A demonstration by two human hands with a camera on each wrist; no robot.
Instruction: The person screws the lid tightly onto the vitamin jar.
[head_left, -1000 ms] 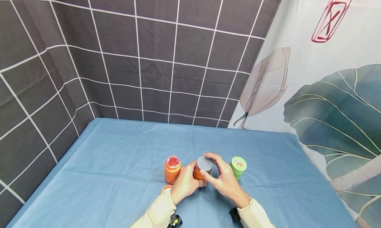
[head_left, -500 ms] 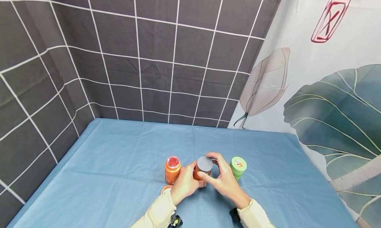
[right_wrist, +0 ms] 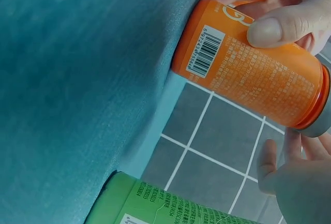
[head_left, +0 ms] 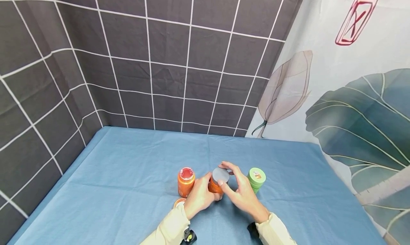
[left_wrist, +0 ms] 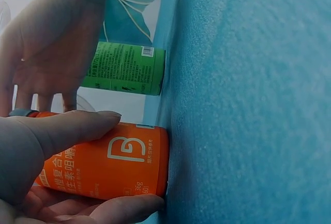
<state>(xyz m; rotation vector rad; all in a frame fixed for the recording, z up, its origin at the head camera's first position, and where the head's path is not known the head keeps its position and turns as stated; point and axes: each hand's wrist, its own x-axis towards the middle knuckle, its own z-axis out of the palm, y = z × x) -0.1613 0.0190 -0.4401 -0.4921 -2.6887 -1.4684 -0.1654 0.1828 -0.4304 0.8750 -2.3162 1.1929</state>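
Note:
My left hand (head_left: pixel 200 196) grips an orange bottle (left_wrist: pixel 129 159) around its body, thumb on one side and fingers on the other. The bottle stands upright on the blue cloth and bears a grey lid (head_left: pixel 220 175). With thumb and fingertips, my right hand (head_left: pixel 242 195) holds that lid by its rim. In the right wrist view the lid (right_wrist: pixel 321 118) sits on the bottle's neck, with an orange ring showing beneath it. Left of my left hand stands a second orange bottle (head_left: pixel 185 184), its mouth uncovered and reddish inside.
A green bottle (head_left: pixel 256 181) with a light green lid stands just beyond my right hand. An orange-rimmed lid (head_left: pixel 179 202) lies near my left wrist, partly hidden by the sleeve. Blue cloth (head_left: pixel 128 174) covers the table; a dark gridded curtain (head_left: pixel 166 78) hangs behind.
My right thumb and fingers have shifted slightly around the grey lid's rim, back and forth. My left hand and the bottles have stayed in place.

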